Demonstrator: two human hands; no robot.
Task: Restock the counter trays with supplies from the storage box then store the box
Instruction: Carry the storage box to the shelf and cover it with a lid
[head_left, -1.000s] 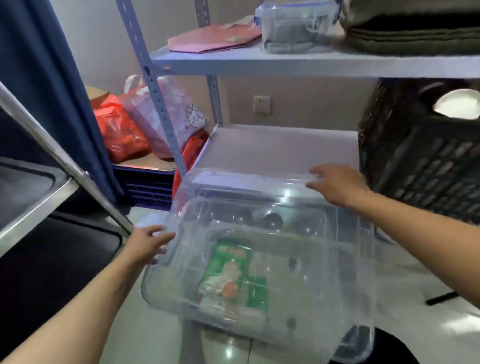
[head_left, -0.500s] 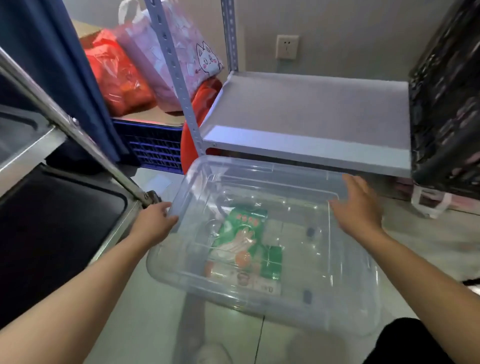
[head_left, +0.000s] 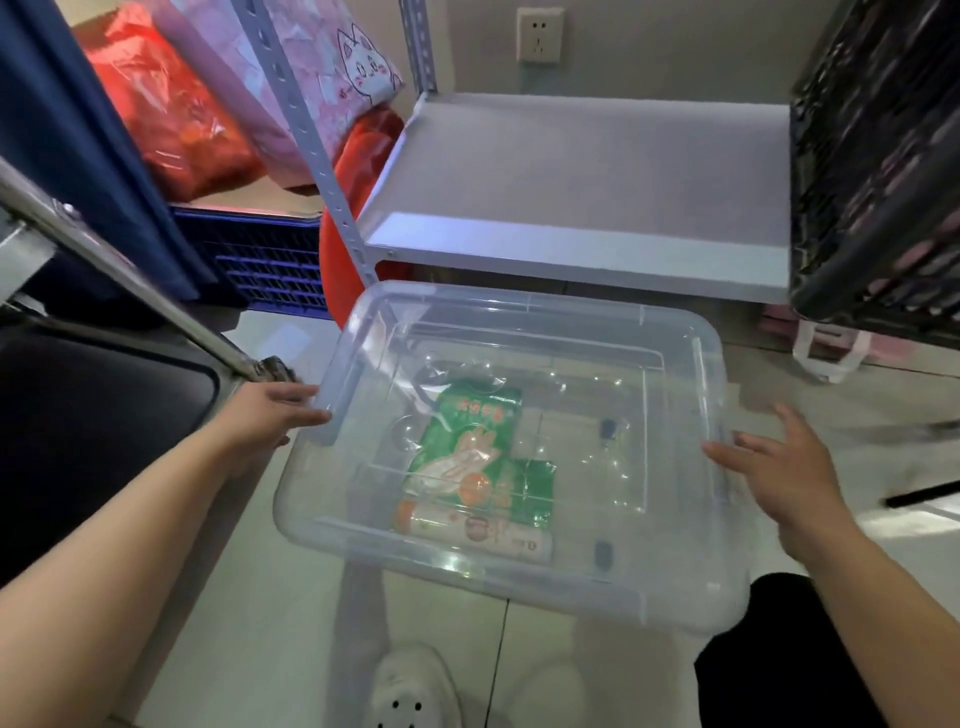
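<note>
Clear plastic forms the storage box (head_left: 498, 566), and every other thing here sits in relation to it. I hold it up over the tiled floor (head_left: 249, 613), just in front of the grey metal shelf (head_left: 582, 171), whose front edge lies just beyond the box's far rim. My left hand (head_left: 270, 410) grips the lip on the box's left short side, fingers curled over the rim. My right hand (head_left: 779, 467) is spread flat with the fingers apart against the right side of the box, pressing rather than closing around it; whether the palm fully touches the wall I cannot tell.

Inside the box, on its bottom, lies a green packet of gloves (head_left: 478, 447) with a hand printed on it, and just nearer to me than the packet lies a white tube with an orange end (head_left: 472, 530), on its side. To the right of the box and above it hangs a black crate (head_left: 878, 166) on the shelf. Left of the box stand a blue crate (head_left: 265, 265) and, further back, a red bag (head_left: 166, 114) and a pink bag with a cat drawing (head_left: 332, 62). Below the box, 1 white shoe (head_left: 415, 691) shows on the floor.
</note>
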